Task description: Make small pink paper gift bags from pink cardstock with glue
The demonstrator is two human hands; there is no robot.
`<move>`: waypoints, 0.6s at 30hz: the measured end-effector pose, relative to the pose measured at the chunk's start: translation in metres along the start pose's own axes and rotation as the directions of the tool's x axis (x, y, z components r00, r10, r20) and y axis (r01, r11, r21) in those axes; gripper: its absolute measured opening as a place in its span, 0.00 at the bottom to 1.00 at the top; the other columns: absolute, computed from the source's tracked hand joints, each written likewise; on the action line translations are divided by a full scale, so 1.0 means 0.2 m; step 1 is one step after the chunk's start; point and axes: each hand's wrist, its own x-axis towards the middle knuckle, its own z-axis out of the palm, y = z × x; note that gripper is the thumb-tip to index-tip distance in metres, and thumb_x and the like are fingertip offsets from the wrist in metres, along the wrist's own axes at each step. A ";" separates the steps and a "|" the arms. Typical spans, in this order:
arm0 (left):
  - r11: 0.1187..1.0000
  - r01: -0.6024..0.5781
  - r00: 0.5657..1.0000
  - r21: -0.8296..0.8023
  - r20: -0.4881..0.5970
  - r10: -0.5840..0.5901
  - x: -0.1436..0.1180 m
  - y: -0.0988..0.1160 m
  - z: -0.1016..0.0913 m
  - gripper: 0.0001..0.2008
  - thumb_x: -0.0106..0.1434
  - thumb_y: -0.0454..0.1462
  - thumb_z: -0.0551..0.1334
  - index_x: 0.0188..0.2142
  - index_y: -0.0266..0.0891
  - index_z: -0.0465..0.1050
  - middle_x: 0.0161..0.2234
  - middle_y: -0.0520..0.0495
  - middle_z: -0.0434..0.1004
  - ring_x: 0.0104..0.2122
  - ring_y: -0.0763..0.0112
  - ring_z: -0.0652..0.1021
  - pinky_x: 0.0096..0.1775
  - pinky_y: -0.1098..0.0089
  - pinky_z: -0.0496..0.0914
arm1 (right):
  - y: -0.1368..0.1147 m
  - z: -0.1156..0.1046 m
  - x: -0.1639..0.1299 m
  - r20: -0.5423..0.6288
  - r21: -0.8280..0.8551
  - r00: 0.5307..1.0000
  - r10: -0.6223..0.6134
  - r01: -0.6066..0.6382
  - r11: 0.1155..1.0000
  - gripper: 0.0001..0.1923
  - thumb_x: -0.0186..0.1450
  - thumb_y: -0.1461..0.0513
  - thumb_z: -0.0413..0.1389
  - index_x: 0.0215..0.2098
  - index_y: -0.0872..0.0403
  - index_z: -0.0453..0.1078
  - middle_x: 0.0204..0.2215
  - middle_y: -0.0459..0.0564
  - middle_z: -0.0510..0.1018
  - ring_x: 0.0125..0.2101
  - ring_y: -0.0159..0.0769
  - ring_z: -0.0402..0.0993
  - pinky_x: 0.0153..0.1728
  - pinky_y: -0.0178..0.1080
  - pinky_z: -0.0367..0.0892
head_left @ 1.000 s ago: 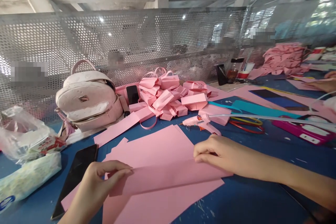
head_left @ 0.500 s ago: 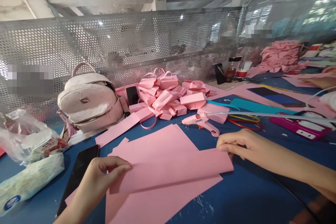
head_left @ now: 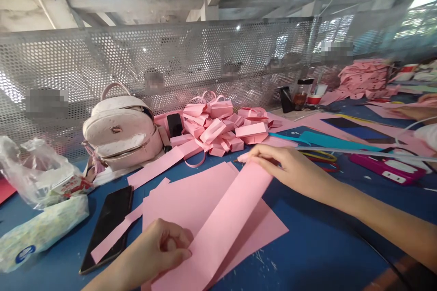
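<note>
Seen from the head camera, at the center of the frame: pinching the upper end of a long, wide strip of pink paper (head_left: 225, 223) between the thumb and fingers of the right hand (head_left: 278, 163). Held on a slant, running from the bottom edge up to the middle of the frame, above flat pink paper sheets (head_left: 191, 195) on a scuffed blue tabletop (head_left: 307, 254). Placing the left hand (head_left: 167, 243) lower down, well apart from the right, with curled fingers and thumb tip at the strip's left edge; cannot tell whether clamped on it.

Visible at lower left: a flat black smartphone (head_left: 111, 207), crossed by a narrow pink paper scrap (head_left: 114, 238), near a pale patterned soft plastic package (head_left: 51, 227) and a clear crumpled plastic bag (head_left: 34, 168). Shown farther back, at center left: a pale pink backpack (head_left: 124, 132) with a top handle. Heaped just right of it, mid-frame: folded pink paper pieces (head_left: 216, 129), some with looped handles. Spread at right: a flat teal strip (head_left: 334, 140) and a magenta power strip (head_left: 385, 167). Glimpsed at the far right edge: another person's hand (head_left: 414, 112). Backed by a perforated gray metal screen (head_left: 205, 54).
</note>
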 end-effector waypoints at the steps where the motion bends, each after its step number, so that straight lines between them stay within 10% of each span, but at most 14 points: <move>1: 1.000 0.007 0.999 -0.028 0.037 -0.006 0.00 0.01 0.00 0.13 0.58 0.45 0.64 0.24 0.38 0.69 0.14 0.60 0.61 0.15 0.79 0.60 0.20 0.76 0.55 | -0.03 0.01 0.04 -0.026 -0.041 0.999 -0.037 0.036 0.998 0.15 0.73 0.56 0.46 0.42 0.51 0.74 0.36 0.48 0.83 0.35 0.40 0.79 0.34 0.37 0.66; 13: 0.990 -0.128 0.972 0.062 -0.188 0.138 0.07 -0.06 -0.28 0.21 0.65 0.54 0.57 0.30 0.39 0.65 0.22 0.58 0.57 0.22 0.75 0.58 0.25 0.73 0.51 | -0.18 0.29 0.31 -0.050 -0.383 0.856 -0.515 0.459 0.801 0.16 0.73 0.68 0.49 0.55 0.58 0.72 0.61 0.59 0.72 0.61 0.48 0.65 0.61 0.54 0.61; 18: 0.994 -0.071 0.989 0.089 -0.124 0.082 0.08 -0.08 -0.23 0.17 0.64 0.51 0.58 0.30 0.39 0.67 0.19 0.59 0.59 0.20 0.75 0.59 0.25 0.74 0.53 | -0.19 0.42 0.17 0.290 -0.005 0.759 -0.583 0.611 0.792 0.22 0.76 0.62 0.46 0.65 0.58 0.63 0.66 0.57 0.65 0.69 0.44 0.52 0.69 0.58 0.44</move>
